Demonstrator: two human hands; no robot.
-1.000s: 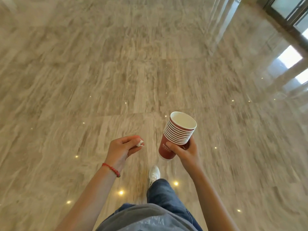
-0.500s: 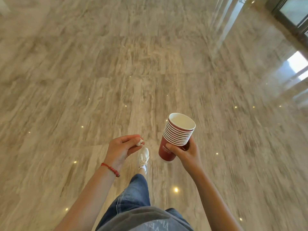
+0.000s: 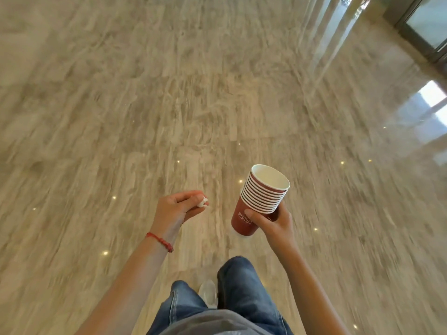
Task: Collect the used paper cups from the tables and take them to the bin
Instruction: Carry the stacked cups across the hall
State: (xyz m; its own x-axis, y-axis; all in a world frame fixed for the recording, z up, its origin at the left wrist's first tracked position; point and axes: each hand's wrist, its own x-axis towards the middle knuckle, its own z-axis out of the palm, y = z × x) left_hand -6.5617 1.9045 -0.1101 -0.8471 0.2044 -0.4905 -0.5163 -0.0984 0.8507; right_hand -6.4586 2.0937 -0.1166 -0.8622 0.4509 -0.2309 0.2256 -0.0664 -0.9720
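Note:
A stack of several red paper cups with white rims is nested together and tilted slightly to the left, the top cup empty. My right hand grips the stack low on its side, thumb across the front. My left hand, with a red cord bracelet on the wrist, pinches a small crumpled white scrap between thumb and fingers. The two hands are apart, at about the same height above the floor.
Polished beige marble floor stretches ahead, dotted with reflected ceiling lights. A dark-framed glass door stands at the top right, with a bright reflection on the floor below it. My jeans leg and a white shoe show at the bottom.
I am walking forward over the marble floor; my legs have swapped position. Both hands keep their grips, the cup stack and the white scrap held much as before.

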